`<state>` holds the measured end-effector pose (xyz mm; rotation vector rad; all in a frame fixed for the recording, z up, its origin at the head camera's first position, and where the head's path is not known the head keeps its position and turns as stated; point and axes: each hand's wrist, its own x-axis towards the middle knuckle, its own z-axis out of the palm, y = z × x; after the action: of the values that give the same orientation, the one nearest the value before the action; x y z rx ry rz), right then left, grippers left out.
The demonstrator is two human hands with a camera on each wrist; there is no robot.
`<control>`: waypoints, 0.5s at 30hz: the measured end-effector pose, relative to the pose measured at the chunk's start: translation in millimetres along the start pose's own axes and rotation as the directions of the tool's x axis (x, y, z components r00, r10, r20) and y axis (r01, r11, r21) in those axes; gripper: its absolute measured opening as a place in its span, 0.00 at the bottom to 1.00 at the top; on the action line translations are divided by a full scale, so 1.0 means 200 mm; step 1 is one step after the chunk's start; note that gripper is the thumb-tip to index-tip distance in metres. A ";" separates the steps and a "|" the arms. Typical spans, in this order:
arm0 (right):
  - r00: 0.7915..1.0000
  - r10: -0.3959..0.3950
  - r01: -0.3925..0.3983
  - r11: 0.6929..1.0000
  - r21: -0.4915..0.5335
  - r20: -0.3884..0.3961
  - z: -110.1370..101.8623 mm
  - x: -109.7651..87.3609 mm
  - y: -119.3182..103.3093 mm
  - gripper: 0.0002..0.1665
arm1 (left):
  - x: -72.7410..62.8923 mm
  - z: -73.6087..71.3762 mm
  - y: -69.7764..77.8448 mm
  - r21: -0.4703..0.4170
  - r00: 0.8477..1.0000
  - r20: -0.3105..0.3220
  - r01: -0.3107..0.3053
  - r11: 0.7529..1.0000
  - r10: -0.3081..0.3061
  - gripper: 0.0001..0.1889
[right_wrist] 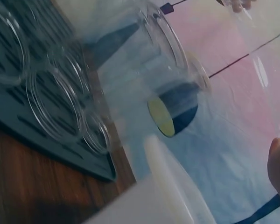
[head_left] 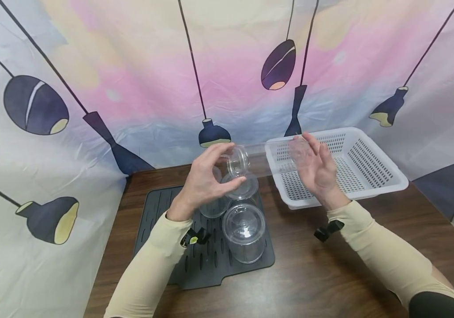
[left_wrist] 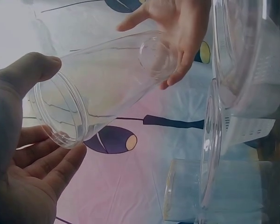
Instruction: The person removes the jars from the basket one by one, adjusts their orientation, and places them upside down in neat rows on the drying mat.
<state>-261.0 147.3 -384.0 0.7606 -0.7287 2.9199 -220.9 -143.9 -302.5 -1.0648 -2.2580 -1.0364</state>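
A clear, straight-sided jar [head_left: 264, 160] is held nearly sideways above the table, between both hands. My left hand [head_left: 207, 176] grips its thick-ringed end, thumb on one side and fingers on the other, as the left wrist view shows the ringed rim [left_wrist: 65, 112]. At the jar's plain end is my right hand [head_left: 318, 170], palm turned toward the jar; its fingers look fairly straight and touch that end. Below, several clear jars stand on a dark grey ridged mat [head_left: 163, 207], among them a front jar [head_left: 244, 236] with a round top.
A white slotted plastic basket [head_left: 373, 192] stands on the right of the brown wooden table [head_left: 290, 274], beneath and beyond my right hand. Behind the table hangs a printed cloth [head_left: 139, 57] with dark lamp shapes.
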 end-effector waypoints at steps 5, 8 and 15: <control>0.996 0.056 -0.063 0.993 0.104 0.062 0.00 -0.01 0.03 0.34 | 0.00 0.00 0.00 0.002 1.000 -0.010 -0.007 1.000 0.007 0.38; 0.983 0.065 -0.092 0.984 0.155 0.170 -0.01 -0.01 0.05 0.35 | 0.00 0.00 0.00 0.000 1.000 -0.016 -0.008 1.000 0.008 0.38; 0.972 0.052 -0.084 0.988 0.132 0.228 0.01 0.00 0.08 0.26 | 0.00 0.00 0.00 -0.014 0.999 -0.031 -0.007 1.000 0.007 0.39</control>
<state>-262.5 131.8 -389.2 1.1146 -0.5756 3.0052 -220.8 -144.2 -303.5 -1.0548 -2.2240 -1.0603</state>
